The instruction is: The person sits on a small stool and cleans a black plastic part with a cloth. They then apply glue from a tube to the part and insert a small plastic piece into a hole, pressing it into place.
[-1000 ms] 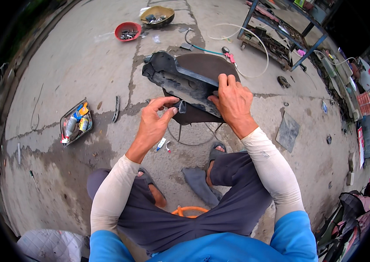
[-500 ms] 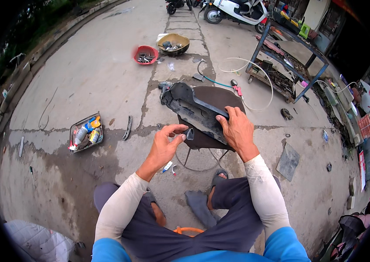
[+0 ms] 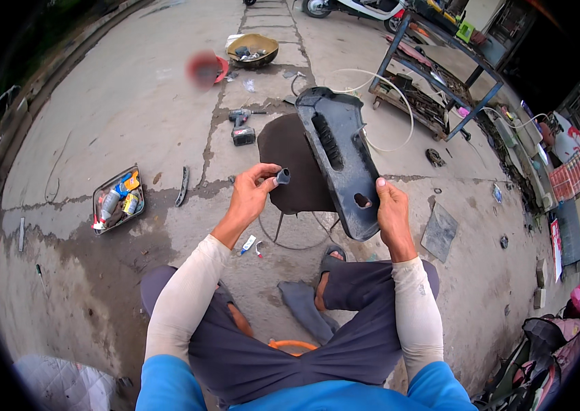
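My left hand (image 3: 250, 195) pinches a small dark cup-shaped piece (image 3: 283, 176) between thumb and fingers, its hollow end showing. In my right hand (image 3: 394, 216) is a long black plastic panel (image 3: 350, 164), gripped by its near right edge. The panel is tilted up over the right side of a round-cornered dark brown stool seat (image 3: 288, 161). A ribbed slot runs along its upper part, and a ragged-looking hole sits near its lower end, through which a bit of my fingers seems to show. The two pieces are apart.
Beyond the stool lies a cordless drill (image 3: 242, 127). A red bowl (image 3: 221, 68) and a tan basin (image 3: 255, 51) of parts stand farther off. At left is a tray (image 3: 140, 212) of bottles; at right, a blue-framed cart (image 3: 434, 85). A grey cloth (image 3: 300, 308) lies between my feet.
The panel has been lifted and turned over, so its slotted face now shows, uncovering the drill. My left hand still holds the small piece, slightly farther from me.
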Action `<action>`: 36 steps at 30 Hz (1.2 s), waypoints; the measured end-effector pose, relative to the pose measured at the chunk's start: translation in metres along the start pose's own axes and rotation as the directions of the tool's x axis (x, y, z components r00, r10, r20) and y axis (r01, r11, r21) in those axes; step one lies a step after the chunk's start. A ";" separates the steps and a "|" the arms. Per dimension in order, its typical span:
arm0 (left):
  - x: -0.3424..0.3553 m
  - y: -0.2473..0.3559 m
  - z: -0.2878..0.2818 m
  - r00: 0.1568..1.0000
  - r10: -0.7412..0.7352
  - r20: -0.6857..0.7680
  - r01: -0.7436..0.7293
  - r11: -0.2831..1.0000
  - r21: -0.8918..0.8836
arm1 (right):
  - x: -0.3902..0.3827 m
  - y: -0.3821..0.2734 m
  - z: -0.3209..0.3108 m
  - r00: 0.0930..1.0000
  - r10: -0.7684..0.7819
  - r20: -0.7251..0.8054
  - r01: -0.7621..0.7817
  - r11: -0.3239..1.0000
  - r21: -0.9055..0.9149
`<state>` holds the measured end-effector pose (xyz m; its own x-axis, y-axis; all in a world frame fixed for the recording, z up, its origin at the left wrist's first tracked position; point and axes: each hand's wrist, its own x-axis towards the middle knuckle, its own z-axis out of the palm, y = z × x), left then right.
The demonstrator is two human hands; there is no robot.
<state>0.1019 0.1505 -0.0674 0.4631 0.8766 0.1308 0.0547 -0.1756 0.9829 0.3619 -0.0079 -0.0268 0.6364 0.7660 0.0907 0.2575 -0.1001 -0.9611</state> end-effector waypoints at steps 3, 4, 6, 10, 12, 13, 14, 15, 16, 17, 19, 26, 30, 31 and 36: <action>0.011 -0.011 0.009 0.995 0.091 -0.044 -0.086 0.990 0.108 | -0.023 0.003 0.001 0.998 0.063 -0.025 -0.059 0.988 0.140; 0.014 -0.015 0.012 0.986 0.151 -0.063 -0.137 0.972 0.188 | -0.031 0.000 0.001 0.997 0.073 -0.028 -0.066 0.980 0.186; 0.016 -0.006 0.025 0.982 0.163 -0.092 -0.132 0.952 0.275 | -0.042 0.009 -0.005 0.997 0.066 -0.050 -0.055 0.979 0.194; 0.020 0.008 0.044 0.957 0.273 -0.098 -0.175 0.812 0.557 | -0.053 0.005 -0.008 0.994 0.020 -0.106 0.012 0.957 0.290; 0.021 0.001 0.037 0.951 0.299 -0.083 -0.201 0.797 0.569 | -0.057 -0.004 0.002 0.993 -0.057 -0.103 0.080 0.968 0.236; 0.020 -0.003 0.031 0.941 0.328 -0.080 -0.223 0.780 0.584 | -0.062 -0.013 0.007 0.990 -0.109 -0.094 0.127 0.967 0.219; 0.020 -0.002 0.029 0.930 0.361 -0.074 -0.252 0.770 0.586 | -0.066 -0.027 0.009 0.994 -0.084 -0.075 0.100 0.967 0.233; 0.017 0.002 0.028 0.921 0.379 -0.089 -0.263 0.776 0.573 | -0.063 -0.016 0.009 0.987 -0.146 -0.070 0.158 0.962 0.221; 0.014 0.002 0.027 0.896 0.428 -0.120 -0.288 0.764 0.577 | -0.066 -0.017 0.010 0.990 -0.133 -0.043 0.140 0.947 0.288; 0.010 0.005 0.020 0.866 0.477 -0.153 -0.303 0.742 0.598 | -0.069 -0.021 0.017 0.993 -0.122 -0.006 0.115 0.922 0.369; -0.001 0.026 0.015 0.938 0.317 -0.143 -0.248 0.898 0.362 | -0.078 -0.039 0.021 0.989 -0.146 -0.013 0.140 0.914 0.381; -0.087 0.093 -0.020 0.973 0.217 -0.078 -0.222 0.974 -0.056 | -0.103 -0.040 0.063 0.963 -0.232 0.140 0.153 0.892 0.426; -0.115 0.094 -0.039 0.966 0.125 -0.228 -0.114 0.992 0.060 | -0.115 -0.034 0.094 0.931 -0.253 0.264 0.128 0.901 0.414; -0.120 0.092 -0.047 0.968 0.085 -0.236 -0.064 0.993 0.097 | -0.117 -0.031 0.098 0.919 -0.237 0.315 0.098 0.911 0.401; -0.147 0.068 -0.076 0.902 0.071 -0.426 0.087 0.937 0.339 | -0.139 -0.026 0.124 0.860 -0.136 0.491 -0.104 0.897 0.430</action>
<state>-0.0300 0.0439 -0.0097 0.0448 0.9691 0.2426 0.3914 -0.2404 0.8882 0.1762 -0.0330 -0.0467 0.1550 0.9846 0.0809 -0.1480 0.1041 -0.9835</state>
